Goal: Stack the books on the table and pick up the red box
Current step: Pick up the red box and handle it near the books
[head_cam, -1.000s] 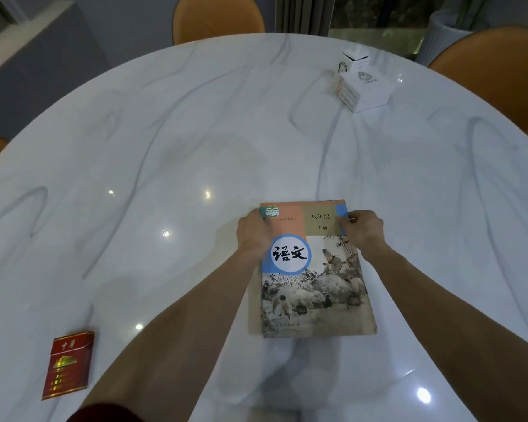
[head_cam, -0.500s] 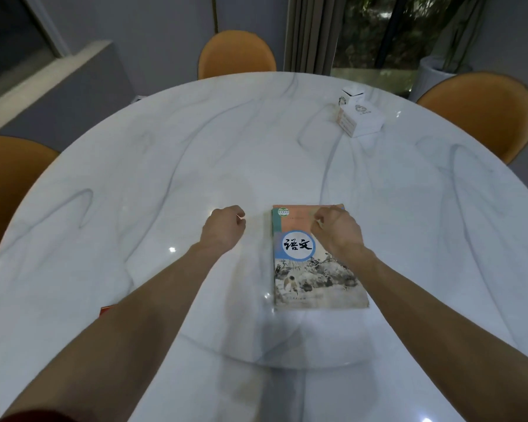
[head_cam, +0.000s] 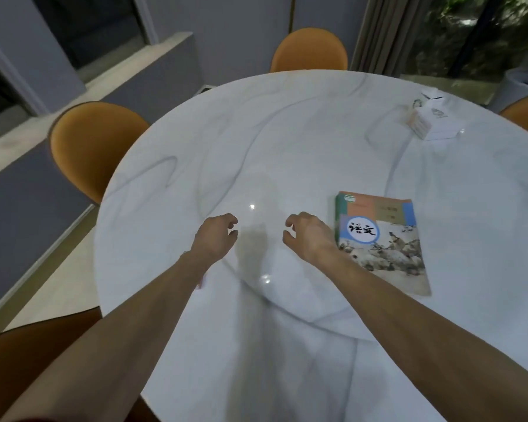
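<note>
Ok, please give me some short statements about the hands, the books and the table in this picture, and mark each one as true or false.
1. Both hands are empty. True: the left hand and the right hand hover with loosely curled fingers, holding nothing.
2. The right hand presses on the book cover. False: it is just left of the books, over bare table.
3. The books lie closed and flat. True.
4. A white box stands at the far right of the table. True.
5. The left hand holds the red box. False: only a small reddish sliver shows beside the left forearm.
</note>
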`<control>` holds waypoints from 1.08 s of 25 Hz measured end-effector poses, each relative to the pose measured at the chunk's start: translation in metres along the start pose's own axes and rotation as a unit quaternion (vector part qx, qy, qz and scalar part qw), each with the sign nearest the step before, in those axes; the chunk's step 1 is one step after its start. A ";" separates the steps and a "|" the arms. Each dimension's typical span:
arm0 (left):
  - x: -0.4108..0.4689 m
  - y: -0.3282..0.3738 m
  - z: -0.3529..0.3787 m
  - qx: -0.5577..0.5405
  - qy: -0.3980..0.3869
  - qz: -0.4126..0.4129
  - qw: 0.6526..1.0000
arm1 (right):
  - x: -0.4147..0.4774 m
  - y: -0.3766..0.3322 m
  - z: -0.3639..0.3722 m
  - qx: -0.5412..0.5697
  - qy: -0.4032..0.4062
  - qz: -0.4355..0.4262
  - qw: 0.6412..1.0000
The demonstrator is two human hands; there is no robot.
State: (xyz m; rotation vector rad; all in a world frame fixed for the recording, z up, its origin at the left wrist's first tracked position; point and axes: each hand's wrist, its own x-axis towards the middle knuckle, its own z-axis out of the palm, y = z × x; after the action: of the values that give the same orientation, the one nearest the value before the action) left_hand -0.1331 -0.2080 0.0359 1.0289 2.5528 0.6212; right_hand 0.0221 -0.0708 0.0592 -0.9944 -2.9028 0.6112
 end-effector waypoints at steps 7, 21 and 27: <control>-0.041 -0.091 -0.009 0.016 -0.005 -0.074 0.997 | -0.002 -0.069 0.066 -0.029 -0.101 -0.096 0.990; -0.018 -0.164 0.023 0.109 -0.158 0.050 0.980 | 0.019 -0.132 0.168 0.069 -0.142 -0.024 0.987; -0.016 -0.166 0.023 0.067 -0.114 0.087 0.987 | 0.028 -0.138 0.179 0.184 -0.143 0.052 0.971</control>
State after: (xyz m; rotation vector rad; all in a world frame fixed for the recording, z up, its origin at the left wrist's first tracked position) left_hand -0.2075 -0.3200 -0.0654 1.2984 2.3480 0.3550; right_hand -0.1055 -0.2182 -0.0582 -1.0843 -2.8101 1.3444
